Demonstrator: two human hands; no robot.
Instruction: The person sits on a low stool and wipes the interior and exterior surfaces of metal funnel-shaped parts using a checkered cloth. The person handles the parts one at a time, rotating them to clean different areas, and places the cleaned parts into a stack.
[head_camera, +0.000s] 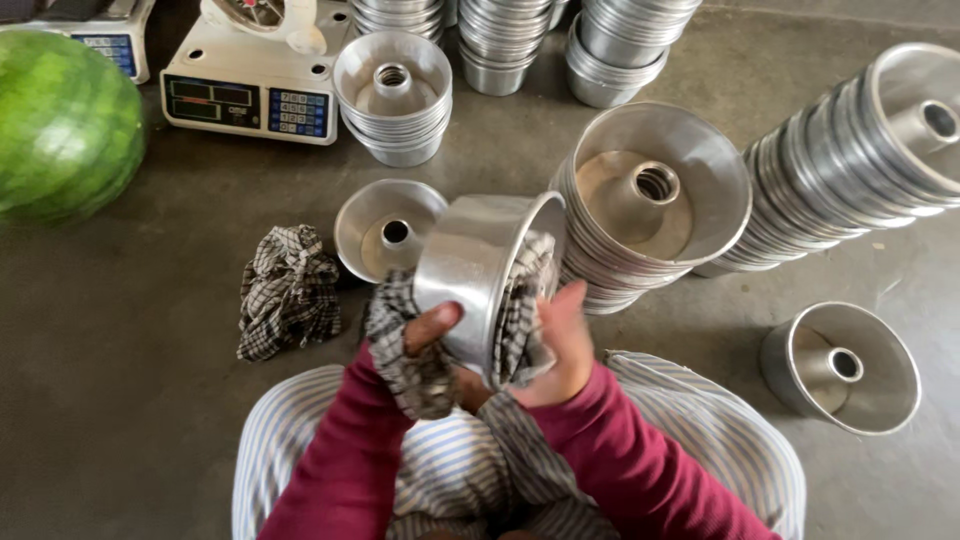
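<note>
- The left hand (432, 325) holds a metal tube pan (478, 275) on its side above the lap, fingers curled on its outer wall over a checked cloth (415, 365).
- The right hand (562, 345) presses the cloth into the pan's open mouth, fingers together.
- Another checked rag (288, 290) lies on the floor (130, 400), left of a single pan (385, 228).
- Tilted pan stacks (650, 195) stand behind; one pan (842, 365) sits to the right.
- A watermelon (62, 122) and a scale (255, 85) sit far left.

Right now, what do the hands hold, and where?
Left hand grips the metal tube pan's outer wall; right hand presses a checked cloth inside its rim.
</note>
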